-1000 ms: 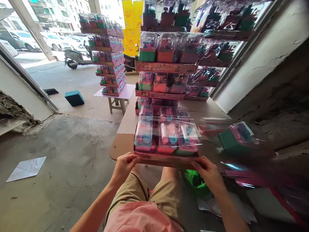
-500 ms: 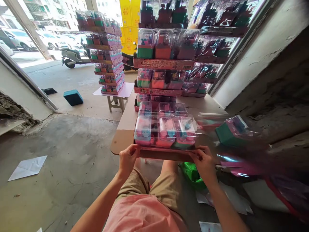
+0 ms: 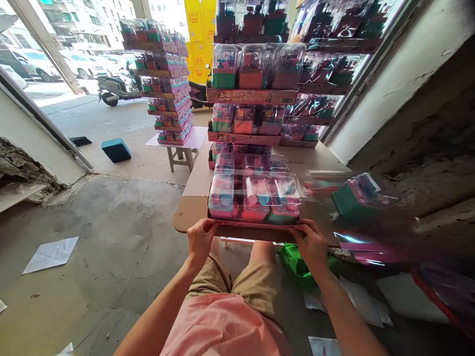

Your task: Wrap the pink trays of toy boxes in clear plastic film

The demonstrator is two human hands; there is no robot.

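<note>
bare grey concrete floor (image 3: 111, 222) surrounds a brown, round-cornered table (image 3: 191, 212) in a room open to daylight. nearest, below the grip, are the person's khaki shorts (image 3: 260, 284) and coral-pink top (image 3: 222, 326). at the table's near edge, the left hand (image 3: 200, 242) and the right hand (image 3: 312, 244) each make a narrow pinch on a front corner of a shallow pink cardboard tray (image 3: 256, 224).

the tray's front lies close to that edge, so a hard pull toward the body could bring it over and tip its load. uneven force from the two pinches could twist the thin-looking card or let one corner slip.

the tray sits on the table, between the hands and reaching away from them. it carries clear, round-cornered plastic boxes (image 3: 256, 198) with pink, blue and green parts; glare hides their finer details.

below and beside the right hand is a crumpled bright green bag (image 3: 297, 264). out past that hand is a clear-topped box with a green base (image 3: 351, 200), amid blurred shiny plastic. straight beyond the grip rises a tall stack of loaded trays (image 3: 252, 96). farther, to the left, another tall stack (image 3: 163, 74) stands on a stool (image 3: 180, 157). farthest are a grey scooter (image 3: 117, 91), yellow cartons (image 3: 193, 24) and white parked cars (image 3: 39, 64).
</note>
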